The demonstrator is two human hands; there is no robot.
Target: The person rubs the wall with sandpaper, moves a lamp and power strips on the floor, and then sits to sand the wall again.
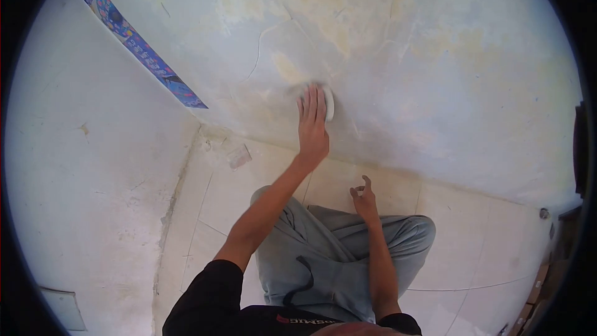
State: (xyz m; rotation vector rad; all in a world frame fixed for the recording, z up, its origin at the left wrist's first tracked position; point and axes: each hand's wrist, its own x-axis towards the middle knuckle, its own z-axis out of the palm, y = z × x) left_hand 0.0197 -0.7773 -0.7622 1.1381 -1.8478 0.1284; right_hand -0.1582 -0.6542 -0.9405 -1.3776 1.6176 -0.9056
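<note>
My left hand (313, 126) reaches up to the wall (385, 99), its fingers laid together over a white pad (329, 103) with a curved edge. The pad is pressed against the wall surface, and most of it is hidden under my fingers. Around it the wall has cracks, yellowish patches and a grey smudge. Lower down, my right hand (364, 200) hovers over my crossed legs, away from the wall. Its index finger points upward and the thumb stands apart, with nothing visible between them.
A colourful printed strip (144, 53) runs down near the wall corner at left. On the tiled floor (472, 242) lies a small flat pale piece (239, 157) by the corner. Brown boxes (538, 282) stand at the far right. A pale panel (63, 310) sits low on the left wall.
</note>
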